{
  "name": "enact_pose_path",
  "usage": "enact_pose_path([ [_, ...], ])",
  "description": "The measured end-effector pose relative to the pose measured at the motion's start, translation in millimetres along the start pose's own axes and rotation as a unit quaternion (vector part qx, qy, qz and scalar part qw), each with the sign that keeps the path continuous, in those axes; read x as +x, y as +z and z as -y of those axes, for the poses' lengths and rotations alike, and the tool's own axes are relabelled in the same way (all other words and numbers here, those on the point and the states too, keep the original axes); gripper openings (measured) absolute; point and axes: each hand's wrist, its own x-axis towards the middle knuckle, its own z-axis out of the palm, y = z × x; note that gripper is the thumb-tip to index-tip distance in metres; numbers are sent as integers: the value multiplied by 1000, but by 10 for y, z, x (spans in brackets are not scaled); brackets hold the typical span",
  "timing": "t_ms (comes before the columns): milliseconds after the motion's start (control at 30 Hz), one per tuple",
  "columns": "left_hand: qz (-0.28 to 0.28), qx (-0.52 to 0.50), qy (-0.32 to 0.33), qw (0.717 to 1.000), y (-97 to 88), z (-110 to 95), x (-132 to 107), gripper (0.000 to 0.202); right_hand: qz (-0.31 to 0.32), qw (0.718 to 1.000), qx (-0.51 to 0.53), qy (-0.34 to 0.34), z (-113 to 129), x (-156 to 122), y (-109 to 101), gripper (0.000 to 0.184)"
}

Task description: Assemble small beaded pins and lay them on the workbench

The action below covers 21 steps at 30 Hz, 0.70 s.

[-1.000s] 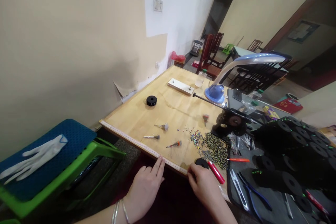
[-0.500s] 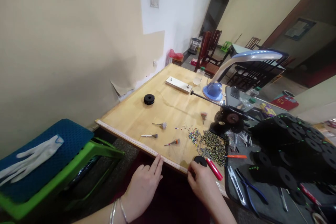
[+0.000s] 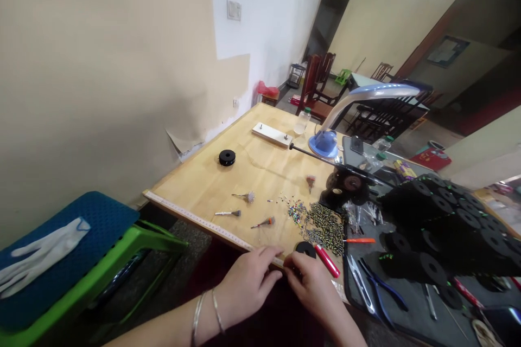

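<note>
My left hand [image 3: 248, 281] and my right hand [image 3: 312, 282] meet at the front edge of the wooden table [image 3: 252, 173]. Their curled fingertips touch over the measuring tape [image 3: 195, 218] fixed along that edge. Whatever they pinch is too small to make out. Just beyond my right hand lie a small black spool [image 3: 305, 249] and a red-handled tool [image 3: 326, 261]. Further in, a pile of striped beads [image 3: 325, 225] lies near three small feathered pieces [image 3: 244, 196]. I wear bangles on my left wrist.
A dark tray [image 3: 407, 309] on the right holds pliers [image 3: 382, 290] and a heap of black spools [image 3: 443, 211]. A blue desk lamp [image 3: 323, 143], a white pegged block [image 3: 271, 134] and another black spool [image 3: 227, 157] sit further back. A green stool [image 3: 154, 236] at the left carries a white glove [image 3: 40, 252].
My left hand slid right along the table edge and curled its fingers, so it now touches my right hand. The view shifted slightly.
</note>
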Motion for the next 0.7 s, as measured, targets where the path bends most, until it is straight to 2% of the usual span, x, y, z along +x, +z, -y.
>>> enact_pose_path([
  [67, 21, -30, -23, 999, 78, -25, 66, 15, -4, 999, 39, 0, 19, -27, -18, 13],
  [233, 25, -91, -30, 995, 112, 0, 110, 18, -3, 995, 96, 8, 11, -95, -40, 10],
  [433, 14, -135, -57, 989, 130, 23, 91, 19, -33, 997, 73, -7, 42, -108, -66, 12],
  [700, 10, -202, -55, 978, 203, 23, 70, 18, -61, 997, 36, -3, 93, -148, -46, 13],
])
